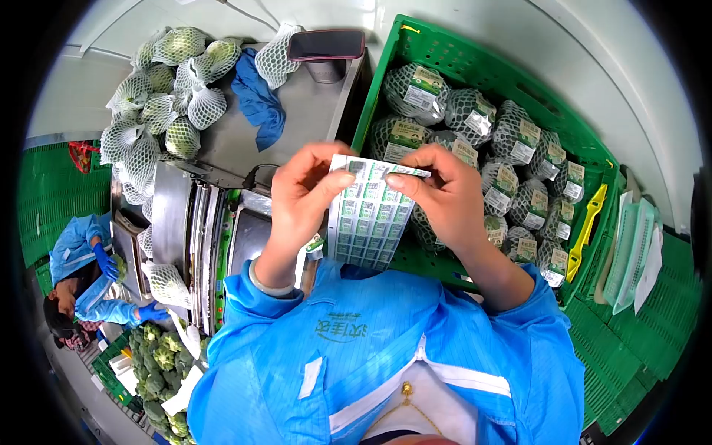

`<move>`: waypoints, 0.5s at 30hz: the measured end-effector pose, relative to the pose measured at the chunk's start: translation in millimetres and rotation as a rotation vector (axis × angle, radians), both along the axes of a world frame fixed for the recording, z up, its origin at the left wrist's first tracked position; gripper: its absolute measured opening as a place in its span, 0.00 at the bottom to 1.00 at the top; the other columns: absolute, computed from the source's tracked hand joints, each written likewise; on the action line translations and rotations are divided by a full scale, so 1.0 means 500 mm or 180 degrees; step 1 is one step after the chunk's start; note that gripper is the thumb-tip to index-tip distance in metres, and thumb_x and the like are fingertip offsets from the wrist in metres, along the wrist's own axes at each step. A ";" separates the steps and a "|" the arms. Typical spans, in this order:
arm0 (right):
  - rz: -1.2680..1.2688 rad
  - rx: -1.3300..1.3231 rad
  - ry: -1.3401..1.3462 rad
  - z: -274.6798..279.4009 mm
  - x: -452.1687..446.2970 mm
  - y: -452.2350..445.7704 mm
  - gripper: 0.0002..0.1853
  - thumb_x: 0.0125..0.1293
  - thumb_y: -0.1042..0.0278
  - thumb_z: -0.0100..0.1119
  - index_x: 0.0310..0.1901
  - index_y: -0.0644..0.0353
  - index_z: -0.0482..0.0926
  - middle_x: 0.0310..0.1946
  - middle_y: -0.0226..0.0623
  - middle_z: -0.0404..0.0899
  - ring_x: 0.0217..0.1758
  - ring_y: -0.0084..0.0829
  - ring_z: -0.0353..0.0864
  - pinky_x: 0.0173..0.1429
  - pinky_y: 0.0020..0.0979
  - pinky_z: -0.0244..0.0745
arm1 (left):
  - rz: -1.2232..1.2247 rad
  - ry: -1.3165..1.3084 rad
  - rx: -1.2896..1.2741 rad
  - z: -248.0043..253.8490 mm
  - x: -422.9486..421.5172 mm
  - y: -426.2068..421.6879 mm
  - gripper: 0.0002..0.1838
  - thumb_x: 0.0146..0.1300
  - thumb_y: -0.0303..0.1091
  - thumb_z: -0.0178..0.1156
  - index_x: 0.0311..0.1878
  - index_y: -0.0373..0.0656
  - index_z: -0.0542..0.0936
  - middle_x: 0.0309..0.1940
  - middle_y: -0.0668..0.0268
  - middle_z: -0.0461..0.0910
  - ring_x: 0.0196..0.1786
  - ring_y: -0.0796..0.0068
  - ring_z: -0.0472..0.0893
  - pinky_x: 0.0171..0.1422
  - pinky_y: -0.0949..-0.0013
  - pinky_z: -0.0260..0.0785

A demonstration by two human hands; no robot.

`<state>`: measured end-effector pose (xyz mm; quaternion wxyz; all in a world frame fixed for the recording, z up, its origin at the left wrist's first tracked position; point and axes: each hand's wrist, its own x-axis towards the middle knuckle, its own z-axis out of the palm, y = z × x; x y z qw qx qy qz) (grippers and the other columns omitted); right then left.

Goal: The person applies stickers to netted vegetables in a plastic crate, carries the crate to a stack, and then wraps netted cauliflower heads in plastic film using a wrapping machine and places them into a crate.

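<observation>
A sheet of stickers point(367, 215), with rows of small green-and-white printed labels, hangs in front of my chest. My left hand point(305, 194) pinches its upper left part between thumb and fingers. Closed on the upper right part is my right hand point(443, 191), its thumb on the front of the sheet. Just beyond the right hand stands a green plastic crate point(475, 52). Inside it lie several dark vegetables in foam nets point(512, 132), each bearing a green-and-white label.
Pale green vegetables in white foam nets point(178, 89) pile up on a steel table point(315, 111), near a blue cloth point(256, 100) and a phone point(326, 44) above a dark cup. At left, a co-worker point(81, 267) in blue gloves handles a vegetable beside heaped broccoli point(159, 363).
</observation>
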<state>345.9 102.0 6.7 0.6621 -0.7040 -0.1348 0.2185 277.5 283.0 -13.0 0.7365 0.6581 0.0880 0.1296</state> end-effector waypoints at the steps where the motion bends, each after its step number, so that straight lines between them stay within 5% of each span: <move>1: 0.0022 -0.0139 0.0020 0.010 -0.001 -0.001 0.10 0.60 0.67 0.70 0.35 0.64 0.80 0.27 0.30 0.81 0.30 0.17 0.77 0.35 0.21 0.71 | 0.0095 0.0111 -0.0260 0.019 0.002 -0.014 0.07 0.66 0.29 0.64 0.37 0.35 0.81 0.28 0.70 0.80 0.30 0.89 0.72 0.34 0.80 0.64; 5: 0.0459 -0.0994 -0.0902 0.000 0.003 -0.016 0.14 0.59 0.61 0.71 0.32 0.65 0.81 0.22 0.34 0.79 0.24 0.23 0.76 0.30 0.25 0.69 | -0.0007 0.0303 -0.0102 -0.007 -0.024 0.015 0.06 0.67 0.28 0.64 0.35 0.35 0.81 0.27 0.72 0.81 0.30 0.90 0.73 0.33 0.81 0.63; 8: 0.0777 -0.0962 -0.1017 -0.014 0.028 -0.020 0.17 0.57 0.57 0.72 0.35 0.64 0.81 0.24 0.37 0.79 0.24 0.29 0.76 0.30 0.30 0.68 | 0.0030 0.0247 0.0196 -0.001 -0.025 0.014 0.06 0.66 0.28 0.64 0.34 0.35 0.82 0.24 0.73 0.80 0.28 0.91 0.71 0.30 0.80 0.62; 9: 0.0529 -0.0290 -0.1171 -0.017 0.031 -0.006 0.20 0.55 0.54 0.72 0.38 0.63 0.80 0.27 0.36 0.78 0.26 0.34 0.76 0.31 0.34 0.69 | 0.0050 0.0237 0.0274 0.004 -0.024 0.013 0.06 0.66 0.28 0.65 0.34 0.35 0.82 0.23 0.73 0.80 0.27 0.91 0.71 0.29 0.80 0.62; 15: 0.1326 -0.1074 -0.3335 0.007 0.073 0.020 0.16 0.54 0.59 0.71 0.35 0.60 0.77 0.24 0.35 0.75 0.27 0.36 0.77 0.33 0.35 0.70 | -0.0143 0.0309 0.0712 0.002 -0.028 0.015 0.07 0.66 0.29 0.65 0.34 0.36 0.82 0.21 0.74 0.78 0.26 0.91 0.69 0.28 0.80 0.60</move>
